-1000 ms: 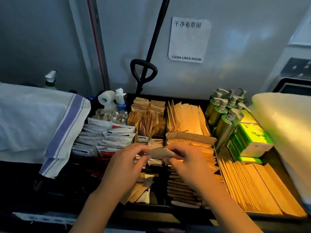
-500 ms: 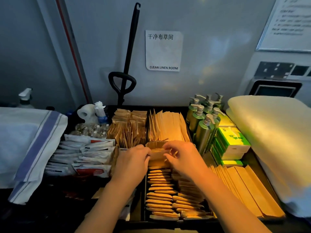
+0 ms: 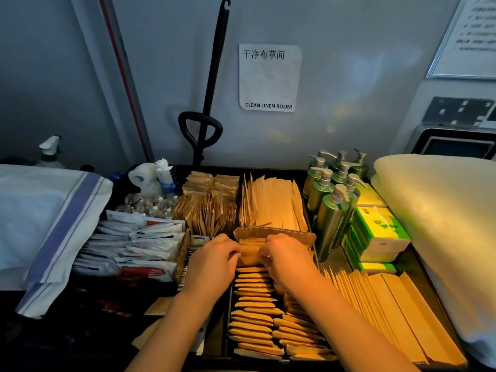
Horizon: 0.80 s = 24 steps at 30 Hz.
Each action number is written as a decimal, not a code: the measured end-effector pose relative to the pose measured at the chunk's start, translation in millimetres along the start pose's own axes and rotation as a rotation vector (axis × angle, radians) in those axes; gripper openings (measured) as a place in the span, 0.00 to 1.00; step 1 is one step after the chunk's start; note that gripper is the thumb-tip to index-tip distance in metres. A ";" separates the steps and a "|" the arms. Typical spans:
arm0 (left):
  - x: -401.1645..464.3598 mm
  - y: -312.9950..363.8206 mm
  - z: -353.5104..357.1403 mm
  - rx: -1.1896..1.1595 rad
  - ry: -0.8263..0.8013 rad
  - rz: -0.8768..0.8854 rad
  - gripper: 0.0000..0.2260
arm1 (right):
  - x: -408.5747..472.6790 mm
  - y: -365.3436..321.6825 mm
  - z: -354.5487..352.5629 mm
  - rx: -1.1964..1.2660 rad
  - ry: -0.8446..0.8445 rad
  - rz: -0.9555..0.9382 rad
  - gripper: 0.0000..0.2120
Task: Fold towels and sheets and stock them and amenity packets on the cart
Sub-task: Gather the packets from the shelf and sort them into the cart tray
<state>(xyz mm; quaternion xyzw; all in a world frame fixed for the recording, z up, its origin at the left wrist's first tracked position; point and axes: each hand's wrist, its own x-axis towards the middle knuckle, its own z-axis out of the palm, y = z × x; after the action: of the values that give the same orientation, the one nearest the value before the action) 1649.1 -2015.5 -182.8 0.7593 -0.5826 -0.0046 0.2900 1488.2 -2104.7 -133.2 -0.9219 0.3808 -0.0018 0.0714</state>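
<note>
- Packet (image 3: pixel 249 251): a second earlier we held it up over the cart tray (image 3: pixel 312 267); now it sat low at the far end of the middle row, against the cardboard divider (image 3: pixel 273 232).
- Left hand (image 3: pixel 212 264) and right hand (image 3: pixel 285 260) each pinched one end, fingers curled.
- Filing this packet looked nearly done.

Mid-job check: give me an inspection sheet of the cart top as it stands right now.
Surface: cart tray split into compartments, dim light.
Job's things: both hands hold one kraft packet at the far end of the packet row; folded towel at right; striped cloth at left.
Clutter: pump bottles, green tissue boxes, white sachets.
Grips: left hand and right hand pinch the packet.
Cables: nothing seen.
Surroundings: CLEAN LINEN ROOM sign, black pole.
</note>
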 end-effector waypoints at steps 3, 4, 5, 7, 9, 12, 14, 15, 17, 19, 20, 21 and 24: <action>-5.4 -9.1 -15.1 -0.078 0.024 -0.038 0.06 | -0.5 -0.1 0.5 0.059 0.040 0.011 0.15; -8.5 -12.8 -21.5 -0.086 0.036 -0.051 0.06 | 0.4 0.4 -0.7 0.070 0.033 0.031 0.17; -11.9 -16.6 -27.7 -0.095 0.051 -0.067 0.06 | 0.8 -0.1 -1.7 0.071 0.008 0.053 0.17; -17.3 -22.9 -38.5 -0.122 0.075 -0.094 0.05 | 1.7 -3.1 -2.8 0.043 -0.045 0.061 0.15; -22.8 -26.9 -46.7 -0.141 0.079 -0.106 0.05 | 2.0 -7.1 -3.1 0.016 -0.049 0.032 0.12; -31.5 -33.7 -55.7 -0.159 0.089 -0.109 0.05 | 3.6 -11.0 -7.4 -0.015 -0.049 0.001 0.11; -37.4 -39.6 -60.7 -0.156 0.105 -0.121 0.05 | 3.8 -13.7 -8.8 -0.020 -0.037 0.003 0.10; -40.2 -42.8 -62.7 -0.152 0.111 -0.126 0.05 | 2.9 -15.3 -7.1 -0.006 -0.037 0.010 0.11; -45.0 -49.3 -66.1 -0.148 0.112 -0.135 0.05 | 0.5 -18.0 -4.7 0.009 -0.093 0.025 0.12; -50.8 -55.7 -69.1 -0.155 0.105 -0.145 0.05 | -0.8 -18.1 -2.9 0.032 -0.113 0.039 0.13; -53.6 -59.2 -70.7 -0.155 0.103 -0.145 0.04 | -1.1 -17.9 -3.5 0.051 -0.077 0.041 0.13; -56.6 -62.1 -72.5 -0.151 0.097 -0.140 0.04 | -1.4 -18.0 -5.0 0.073 -0.026 0.036 0.14; -63.5 -67.6 -78.6 -0.155 0.055 -0.116 0.05 | -5.2 -29.9 -5.5 0.110 0.073 -0.083 0.14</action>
<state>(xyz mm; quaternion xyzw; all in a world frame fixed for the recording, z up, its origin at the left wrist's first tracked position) 1715.5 -1914.6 -168.6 0.7670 -0.5271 -0.0456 0.3630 1505.1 -2080.8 -123.6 -0.9309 0.3439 -0.0591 0.1081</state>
